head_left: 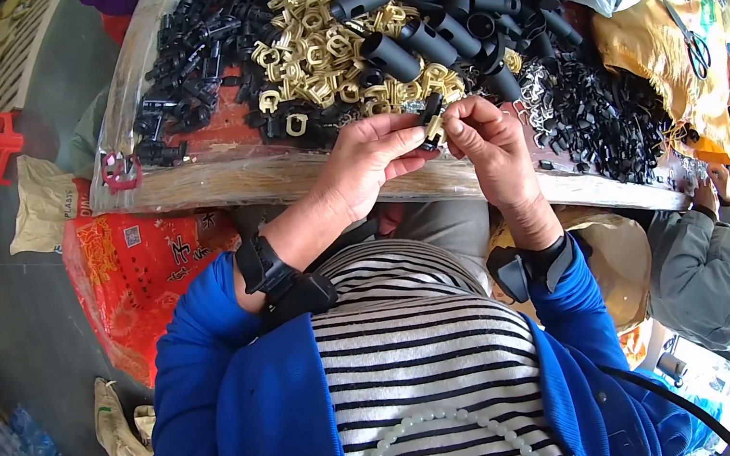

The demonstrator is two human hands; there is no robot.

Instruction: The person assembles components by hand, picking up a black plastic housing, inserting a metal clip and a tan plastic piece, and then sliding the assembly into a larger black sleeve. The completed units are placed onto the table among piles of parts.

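Note:
My left hand (364, 165) pinches a small black plastic part (433, 107) between thumb and fingertips, just above the table's near edge. On that part sits a gold-coloured metal clip (434, 130). The fingers of my right hand (494, 142) are closed at the clip's right side, touching it; my fingertips partly hide how the two pieces join. Just beyond my hands lies a heap of similar gold-coloured clips (318, 46). Black cylindrical tubes (390, 55) with cut-out slots are piled beside and over the heap's right side.
Small black parts (186, 69) cover the table's left side. Tiny black pieces (598, 109) and silvery ones (537, 95) spread right, near a yellow sack (645, 42) bearing scissors (695, 48). A co-worker (724, 272) sits at right. A red bag (125, 280) stands left, below the wooden table edge (297, 173).

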